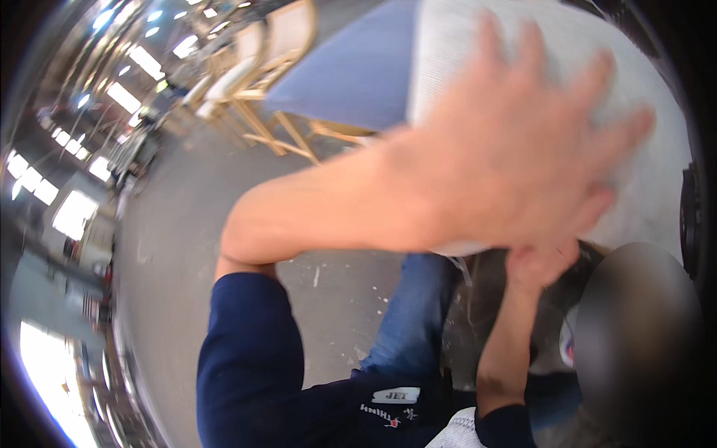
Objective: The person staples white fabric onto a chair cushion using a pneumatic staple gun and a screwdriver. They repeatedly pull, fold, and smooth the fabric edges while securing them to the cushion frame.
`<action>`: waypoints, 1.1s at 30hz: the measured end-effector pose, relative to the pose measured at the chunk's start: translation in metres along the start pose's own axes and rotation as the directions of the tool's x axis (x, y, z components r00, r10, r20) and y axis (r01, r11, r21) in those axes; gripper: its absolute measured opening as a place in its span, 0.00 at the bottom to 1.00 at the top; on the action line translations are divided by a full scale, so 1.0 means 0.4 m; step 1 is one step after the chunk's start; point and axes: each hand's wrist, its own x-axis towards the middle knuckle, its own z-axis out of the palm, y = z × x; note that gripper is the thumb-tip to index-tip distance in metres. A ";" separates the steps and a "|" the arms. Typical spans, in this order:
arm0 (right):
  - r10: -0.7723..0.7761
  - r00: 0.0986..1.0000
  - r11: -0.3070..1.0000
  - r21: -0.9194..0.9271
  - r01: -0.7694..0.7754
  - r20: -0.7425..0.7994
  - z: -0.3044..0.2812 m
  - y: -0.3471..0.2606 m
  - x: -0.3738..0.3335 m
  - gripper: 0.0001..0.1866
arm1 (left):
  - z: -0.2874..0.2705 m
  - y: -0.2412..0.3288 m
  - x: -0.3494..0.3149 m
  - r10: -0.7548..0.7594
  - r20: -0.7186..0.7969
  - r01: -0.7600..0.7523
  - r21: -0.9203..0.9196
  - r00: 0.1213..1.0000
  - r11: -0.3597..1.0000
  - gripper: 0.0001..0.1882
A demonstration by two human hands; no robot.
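My left hand [515,142] is spread wide, its fingers apart and smeared by motion. It reaches across a white, finely textured cloth covering [627,82] with a rounded outline; whether it touches the cloth or hovers over it I cannot tell. Below it, at the near edge of the white covering, is my right hand [541,261] with its fingers curled. The left hand partly hides it, so what it grips cannot be made out. A blue-grey fabric panel [347,71] adjoins the white covering on the left. Thin pale strands [467,272] hang under the near edge.
Several light wooden chair frames [261,52] with pale upholstery stand at the back left. Grey concrete floor [172,246] with pale specks spreads to the left. A dark blurred rounded shape [635,343] blocks the lower right. My jeans-clad leg [418,313] is below the covering.
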 end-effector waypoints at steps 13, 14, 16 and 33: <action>-0.247 0.943 0.963 -0.055 0.265 0.224 0.077 -0.046 -0.002 0.23 | -0.047 0.030 0.030 0.059 0.207 -0.093 0.157 0.976 0.983 0.52; -0.252 0.941 0.963 -0.032 0.266 0.226 0.079 -0.044 0.002 0.23 | -0.041 0.019 0.028 0.072 0.207 -0.119 0.222 0.976 0.968 0.52; -0.237 0.936 0.964 -0.055 0.260 0.262 0.087 -0.066 0.017 0.22 | 0.002 -0.054 -0.019 0.161 0.161 -0.209 0.353 0.974 0.912 0.51; -0.304 0.932 -0.520 -0.854 0.011 0.197 -0.658 -0.957 0.578 0.25 | -0.040 0.090 0.030 -0.080 0.222 0.029 0.224 0.972 0.974 0.50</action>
